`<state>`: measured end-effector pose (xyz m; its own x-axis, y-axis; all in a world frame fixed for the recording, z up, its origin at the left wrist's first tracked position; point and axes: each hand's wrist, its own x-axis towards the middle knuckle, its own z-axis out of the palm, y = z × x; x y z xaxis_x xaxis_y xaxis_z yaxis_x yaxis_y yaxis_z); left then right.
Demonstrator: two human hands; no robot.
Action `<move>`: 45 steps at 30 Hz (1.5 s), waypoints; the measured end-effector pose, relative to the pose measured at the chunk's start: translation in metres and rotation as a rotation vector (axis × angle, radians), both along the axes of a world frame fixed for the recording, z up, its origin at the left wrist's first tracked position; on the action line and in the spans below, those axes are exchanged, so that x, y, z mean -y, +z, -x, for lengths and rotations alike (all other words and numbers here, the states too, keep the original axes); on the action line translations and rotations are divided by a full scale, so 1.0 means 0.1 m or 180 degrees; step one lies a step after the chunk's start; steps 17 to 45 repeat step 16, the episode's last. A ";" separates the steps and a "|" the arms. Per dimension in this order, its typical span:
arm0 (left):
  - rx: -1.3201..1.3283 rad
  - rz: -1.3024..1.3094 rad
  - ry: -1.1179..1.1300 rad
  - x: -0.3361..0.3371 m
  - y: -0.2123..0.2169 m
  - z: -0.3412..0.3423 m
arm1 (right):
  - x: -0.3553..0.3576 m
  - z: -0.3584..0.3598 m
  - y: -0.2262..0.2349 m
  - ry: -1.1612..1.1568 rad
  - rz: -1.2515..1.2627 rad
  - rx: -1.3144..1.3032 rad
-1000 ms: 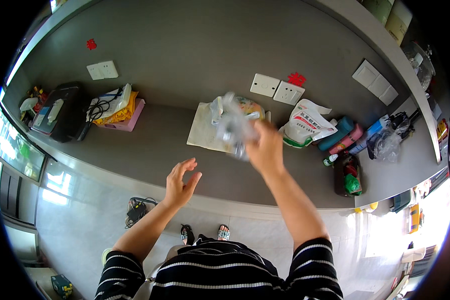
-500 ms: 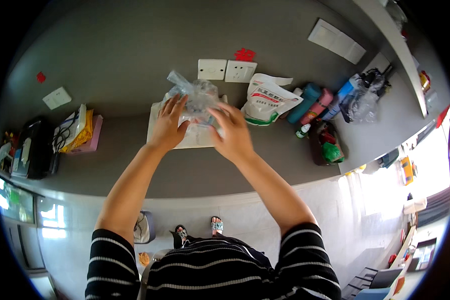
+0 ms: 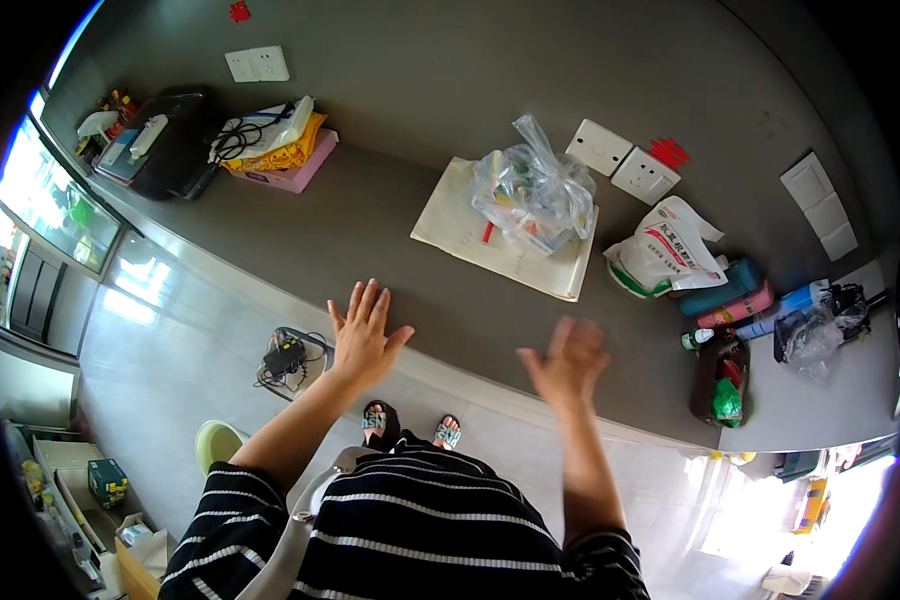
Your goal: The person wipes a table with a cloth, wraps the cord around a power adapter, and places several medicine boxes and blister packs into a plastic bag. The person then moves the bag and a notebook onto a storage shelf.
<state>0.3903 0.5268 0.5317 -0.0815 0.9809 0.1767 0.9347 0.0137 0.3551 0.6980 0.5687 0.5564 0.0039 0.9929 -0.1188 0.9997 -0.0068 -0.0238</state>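
Note:
My left hand (image 3: 363, 338) is over the front edge of the grey counter (image 3: 370, 220), its fingers stretched out and nothing in it. My right hand (image 3: 572, 365), slightly blurred, is farther right above the counter's front part. Its thumb stands apart from the fingers and it holds nothing. Beyond both hands, a knotted clear plastic bag (image 3: 540, 190) with small coloured items inside lies on a flat cream-coloured packet (image 3: 448, 220). What the items are, I cannot tell. A white pouch with a green base (image 3: 660, 248) stands to the bag's right.
Bottles (image 3: 740, 305), a dark container with a green bag (image 3: 722, 385) and a crumpled clear bag (image 3: 815, 340) crowd the right end. At the left are a black printer-like machine (image 3: 175, 140) and a pink box (image 3: 295, 172). A pale green bin (image 3: 217, 443) stands on the floor.
Both hands have come off the plastic bag and drawn back toward me. The bag remains on the cream packet. The view has turned, showing more of the left side.

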 end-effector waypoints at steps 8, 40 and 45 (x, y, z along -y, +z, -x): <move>0.0233 -0.0318 0.0048 0.39 -0.08 0.33 | 0.12 1.33 -0.22 0.3610 -0.0629 -0.1560; -0.0073 0.0060 -0.0018 0.59 -0.18 0.46 | -0.17 2.01 -0.36 0.3805 -0.0447 -0.0696; -0.0073 0.0060 -0.0018 0.59 -0.18 0.46 | -0.17 2.01 -0.36 0.3805 -0.0447 -0.0696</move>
